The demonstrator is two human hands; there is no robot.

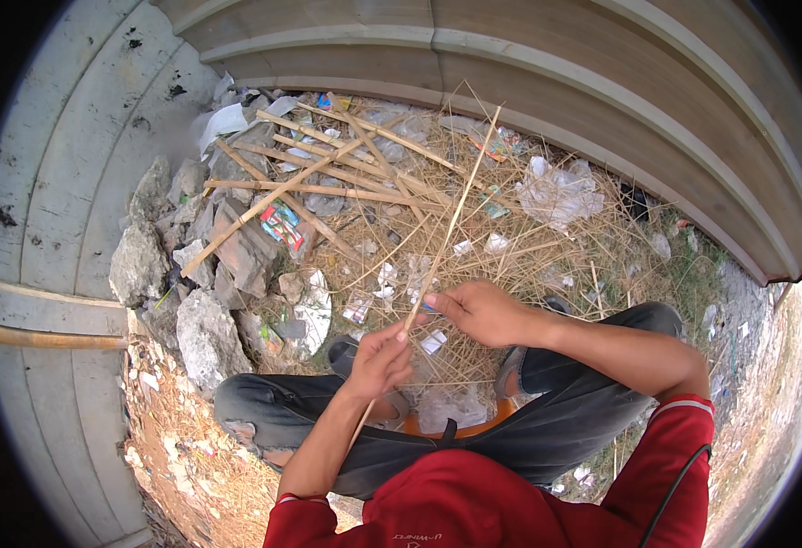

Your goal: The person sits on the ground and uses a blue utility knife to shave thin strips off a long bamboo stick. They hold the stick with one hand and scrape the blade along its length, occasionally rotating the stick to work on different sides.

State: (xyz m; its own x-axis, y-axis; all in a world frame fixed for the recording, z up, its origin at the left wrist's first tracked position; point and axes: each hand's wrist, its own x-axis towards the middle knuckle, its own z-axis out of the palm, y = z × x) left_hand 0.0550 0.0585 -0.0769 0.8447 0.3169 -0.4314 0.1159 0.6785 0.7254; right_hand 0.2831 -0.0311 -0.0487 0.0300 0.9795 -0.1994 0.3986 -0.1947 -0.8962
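Observation:
A long thin bamboo strip [456, 211] slants from the far middle down toward my lap. My left hand [382, 359] is closed round its lower part, and the tail of the strip runs on below along my left forearm. Close to the strip, just beyond the left hand, my right hand [483, 312] is closed in a pinch. A small blue bit shows at its fingertips; what it belongs to is hidden by the fingers. Thin straw-like shavings [529, 274] lie on the ground beneath both hands.
Several wider bamboo slats [328, 190] lie crossed at the far left, over rocks [209, 338] and litter. A crumpled clear plastic bag [560, 192] lies at the far right. Corrugated metal sheeting [547, 64] bounds the far side; a grey panel [63, 201] stands at left.

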